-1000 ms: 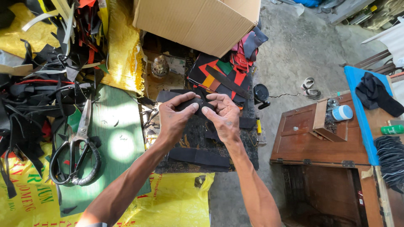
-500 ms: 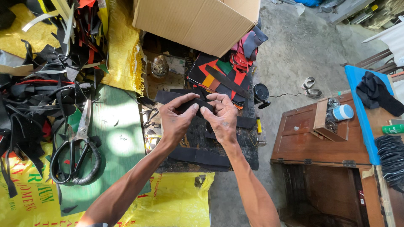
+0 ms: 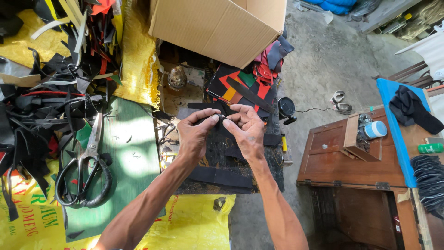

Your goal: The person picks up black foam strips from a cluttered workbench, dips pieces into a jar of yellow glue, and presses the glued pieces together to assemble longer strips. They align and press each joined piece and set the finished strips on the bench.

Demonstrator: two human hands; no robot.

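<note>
View: head camera, looking straight down at a low, cluttered worktop [image 3: 277, 171] and the concrete floor beside it.
Left hand: the left hand [image 3: 196, 134] is curled narrow, thumb and fingertips pinched on the near end of a small black strap piece [image 3: 221, 118].
Right hand: the right hand [image 3: 245, 129] is also pinched tight on the same piece from the other side; the fingertips of both hands meet over it.
Thing in hand: the black strap piece is held just above the dark work mat, at the middle of the worktop, mostly hidden by the fingers.
Handling: it looks thin, light and limp, more like leather or webbing than anything rigid, so it would likely sag if held at one end; taking it at both ends between fingertips seems the sure grip. Not fragile, not slippery by the look of it.
Under the hands: more black strips [image 3: 222, 176] lie flat on the mat.
Left side: large black-handled shears [image 3: 85, 171] rest on a green cutting mat [image 3: 134, 162], next to a heap of black offcuts [image 3: 41, 115].
Beyond the hands: a cardboard box [image 3: 217, 25] and a stack of coloured leather pieces [image 3: 245, 83].
Right side: a brown wooden box [image 3: 351, 157], well apart from the hands.
</note>
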